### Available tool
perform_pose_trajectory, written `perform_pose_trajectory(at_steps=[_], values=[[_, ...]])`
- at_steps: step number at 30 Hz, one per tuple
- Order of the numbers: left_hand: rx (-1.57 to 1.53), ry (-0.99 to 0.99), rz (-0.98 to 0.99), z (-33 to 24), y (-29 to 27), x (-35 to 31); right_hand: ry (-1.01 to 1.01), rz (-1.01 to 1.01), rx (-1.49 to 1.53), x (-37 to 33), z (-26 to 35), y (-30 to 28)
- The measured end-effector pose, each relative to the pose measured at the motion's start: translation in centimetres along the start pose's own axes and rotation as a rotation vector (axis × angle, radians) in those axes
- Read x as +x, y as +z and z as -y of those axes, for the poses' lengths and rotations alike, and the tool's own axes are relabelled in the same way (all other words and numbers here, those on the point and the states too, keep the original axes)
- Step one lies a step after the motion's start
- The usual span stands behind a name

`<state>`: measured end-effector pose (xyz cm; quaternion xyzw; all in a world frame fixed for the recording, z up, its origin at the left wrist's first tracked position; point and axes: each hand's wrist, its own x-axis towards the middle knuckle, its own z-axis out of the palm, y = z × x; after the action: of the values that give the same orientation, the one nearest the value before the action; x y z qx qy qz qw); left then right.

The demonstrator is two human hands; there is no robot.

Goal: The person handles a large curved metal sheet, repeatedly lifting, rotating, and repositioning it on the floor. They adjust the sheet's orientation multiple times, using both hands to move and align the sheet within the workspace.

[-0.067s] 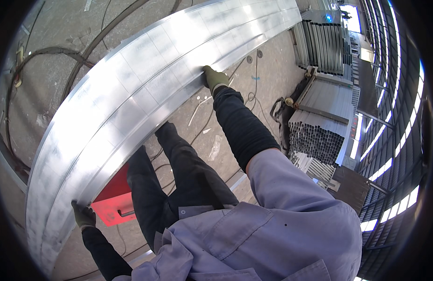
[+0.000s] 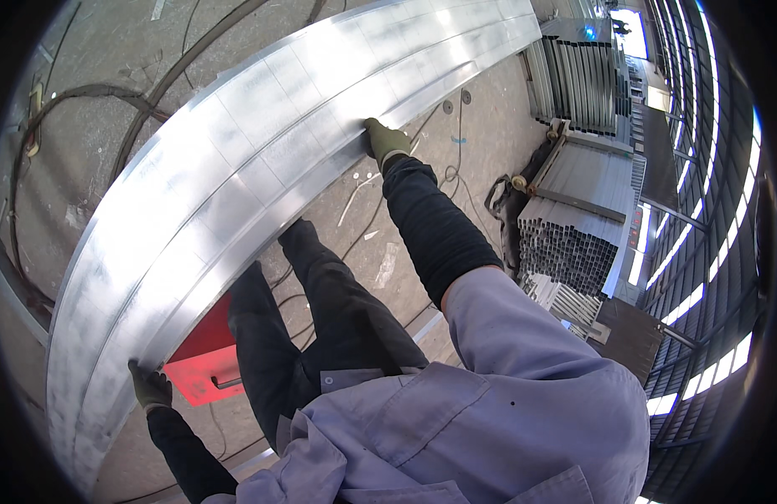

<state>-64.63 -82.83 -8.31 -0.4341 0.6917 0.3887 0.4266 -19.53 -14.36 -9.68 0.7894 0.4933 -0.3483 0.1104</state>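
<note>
A long, shiny sheet-metal panel [image 2: 262, 168] with lengthwise folds and thin cross lines stretches from the lower left to the top right, bent by the lens. My left hand [image 2: 152, 387], in a green-grey glove, grips its near edge at the lower left. Farther along the same edge, my right hand [image 2: 387, 141] is closed on it in an olive glove. Both thumbs lie on top, while the fingers beneath the edge are mostly hidden.
Under the panel's near edge stands a red metal box [image 2: 205, 374] with a handle, beside my legs. Bundled metal tubes [image 2: 569, 244] and stacked metal profiles [image 2: 573, 84] stand at the right. Black cables [image 2: 145, 105] lie on the concrete floor beyond the panel and near my feet.
</note>
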Motion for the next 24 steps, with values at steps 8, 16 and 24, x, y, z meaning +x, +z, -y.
perform_pose_trajectory(at_steps=[8, 16, 24], values=[[0.032, 0.066, -0.01, -0.6, -0.6, -1.3, -0.509, -0.068, -0.387, -0.3, -4.4, -2.3], [0.12, 0.049, -0.266, -1.2, 2.0, -6.5, -0.247, 0.432, 0.41, -19.7, 2.6, 2.8], [0.162, -0.009, -0.248, -1.1, 1.4, -4.4, -1.065, 0.835, 0.044, -36.2, 11.9, 16.8]])
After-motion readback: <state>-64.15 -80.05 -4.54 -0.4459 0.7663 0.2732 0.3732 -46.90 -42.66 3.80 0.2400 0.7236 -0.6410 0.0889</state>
